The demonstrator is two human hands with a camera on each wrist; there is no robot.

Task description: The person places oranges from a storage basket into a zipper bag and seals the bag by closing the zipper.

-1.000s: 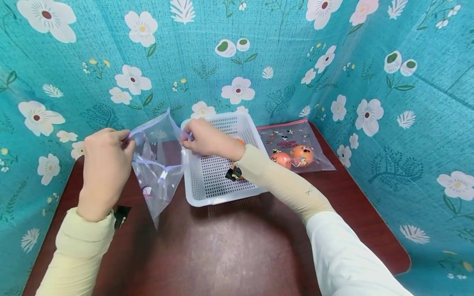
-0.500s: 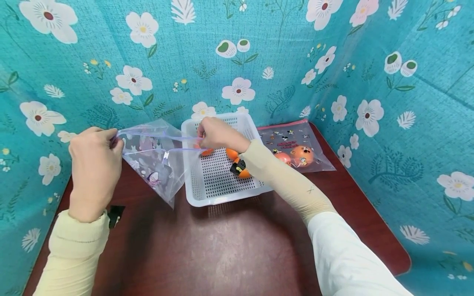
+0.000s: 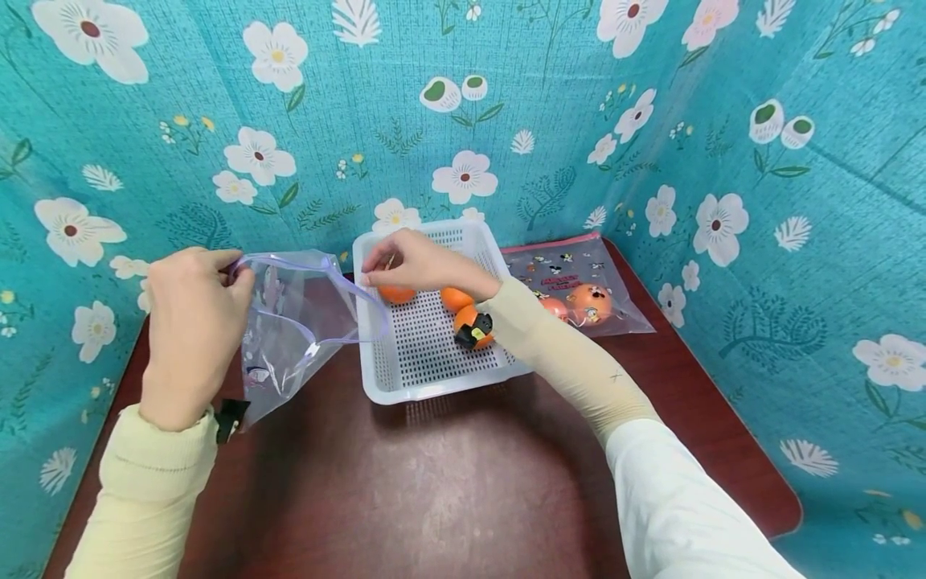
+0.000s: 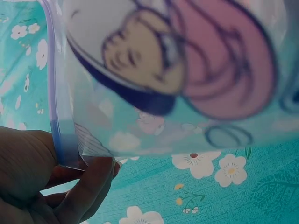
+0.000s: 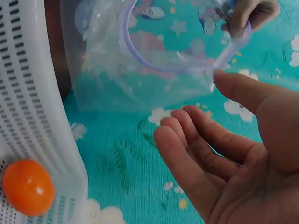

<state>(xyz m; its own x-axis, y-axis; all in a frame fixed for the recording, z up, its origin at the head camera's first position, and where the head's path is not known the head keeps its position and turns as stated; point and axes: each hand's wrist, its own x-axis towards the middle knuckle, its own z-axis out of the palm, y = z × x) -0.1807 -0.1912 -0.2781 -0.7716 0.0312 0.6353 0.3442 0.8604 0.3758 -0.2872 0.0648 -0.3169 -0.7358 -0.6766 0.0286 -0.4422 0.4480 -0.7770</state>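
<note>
Teal floral cloth (image 3: 405, 104) backs the dark red surface (image 3: 448, 482). Head view: your left hand (image 3: 194, 314) pinches the clear bag (image 3: 285, 358) by its rim, probably so its mouth gapes beside the basket (image 3: 434, 392) of oranges (image 3: 396, 295). Left wrist: the bag spreads out from that corner grip. Right wrist: your right hand (image 5: 254, 175) is wide, empty, near the rim.

Table (image 3: 434, 482) dark red-brown, with a pale sheen on its surface and a rounded near right corner. Clear printed bag with red zip (image 3: 615, 261) lies flat at far right, two orange round objects (image 3: 592, 304) inside. Teal floral cloth (image 3: 550, 96) hangs behind and at both sides.
</note>
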